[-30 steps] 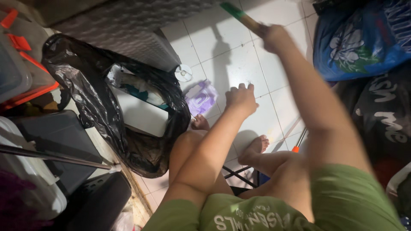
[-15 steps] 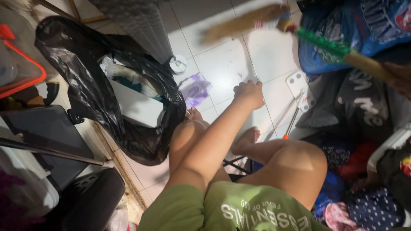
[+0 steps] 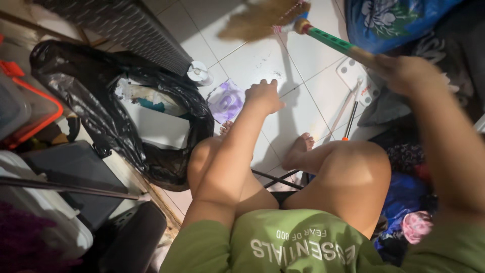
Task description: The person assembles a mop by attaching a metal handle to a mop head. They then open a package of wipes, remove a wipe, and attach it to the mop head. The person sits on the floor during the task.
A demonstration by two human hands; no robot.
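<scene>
The person sat low over a white tiled floor [image 3: 298,108], bare knees spread and both bare feet on the tiles. The right hand [image 3: 404,71] was closed around the handle of a broom [image 3: 323,38], gripping it where the green sleeve gave way to bare wood. The broom reached away from the hand toward the upper left, and its straw head, blurred, hung over the tiles near the top edge of the view. Whether the bristles touched the floor could not be told.

The left hand [image 3: 263,96] was stretched forward past the left knee, fingers loosely curled and holding nothing, just beside a crumpled purple plastic wrapper [image 3: 227,101] that lay on the tiles. Whether the fingertips touched the floor could not be told. A small white roll [image 3: 198,73] stood a little beyond the wrapper.

To the left, a black rubbish bag [image 3: 76,96] gaped open, with white and teal scraps inside. A white plastic piece [image 3: 356,76] and two thin rods lay on the floor below the broom handle. A blue flowered bag [image 3: 399,20] sat in the upper right corner, and dark clothing was heaped along the right side.
</scene>
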